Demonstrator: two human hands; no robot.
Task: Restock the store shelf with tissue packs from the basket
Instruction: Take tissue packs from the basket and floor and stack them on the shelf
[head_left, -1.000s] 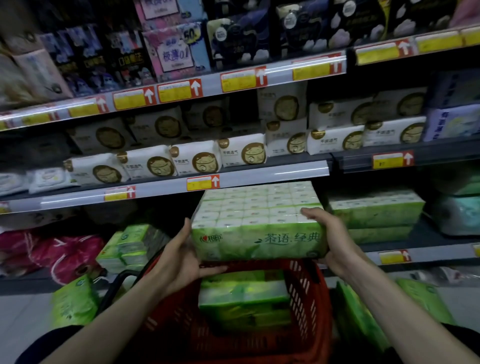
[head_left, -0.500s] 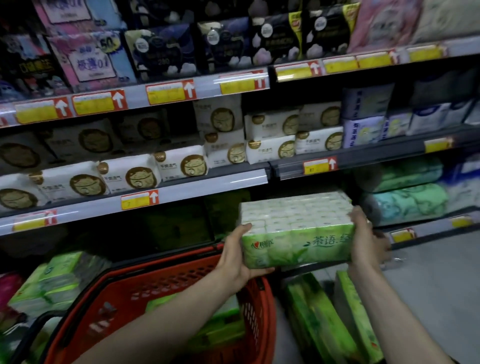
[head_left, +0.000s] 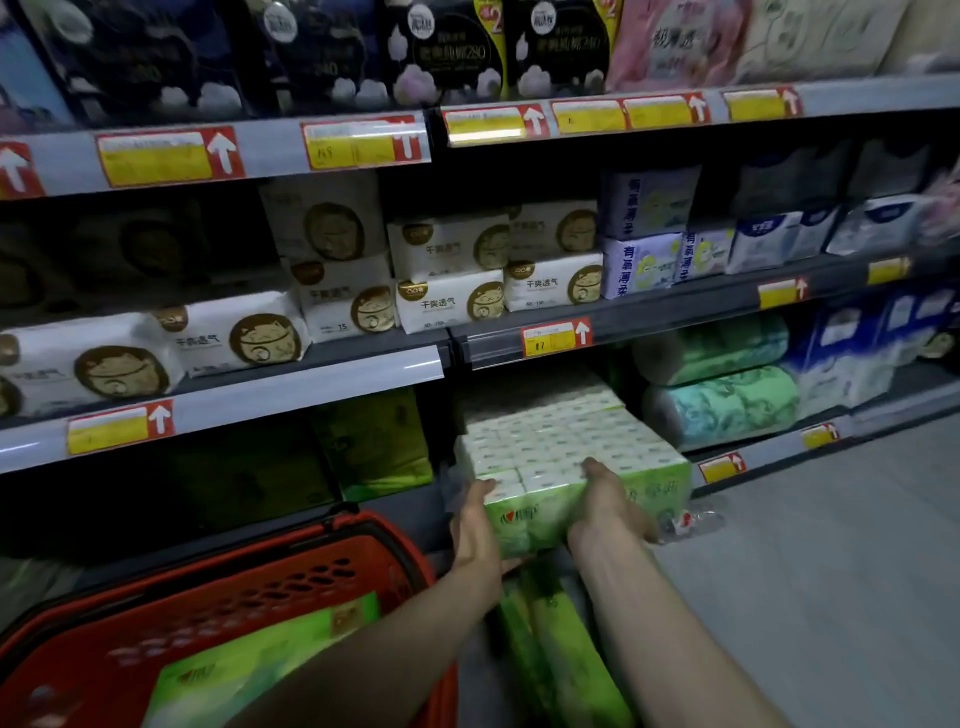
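A large green-and-white tissue pack (head_left: 561, 447) sits partly inside the low shelf bay, its far end under the shelf edge (head_left: 649, 327). My left hand (head_left: 475, 525) grips its near left corner. My right hand (head_left: 605, 506) holds its front face with the fingers over the top edge. The red basket (head_left: 260, 577) stands at the lower left with another green tissue pack (head_left: 249, 665) inside it.
Rolled green tissue bundles (head_left: 722, 402) lie right of the bay, dark green packs (head_left: 379, 447) to its left. More green packs (head_left: 561, 649) lie on the floor under my arms. White packs (head_left: 447, 306) fill the shelf above. Grey floor (head_left: 831, 571) spreads to the right.
Both hands have carried the tissue pack forward and down into the low shelf bay. My right hand has shifted from the pack's right end to its front. The view has swung right.
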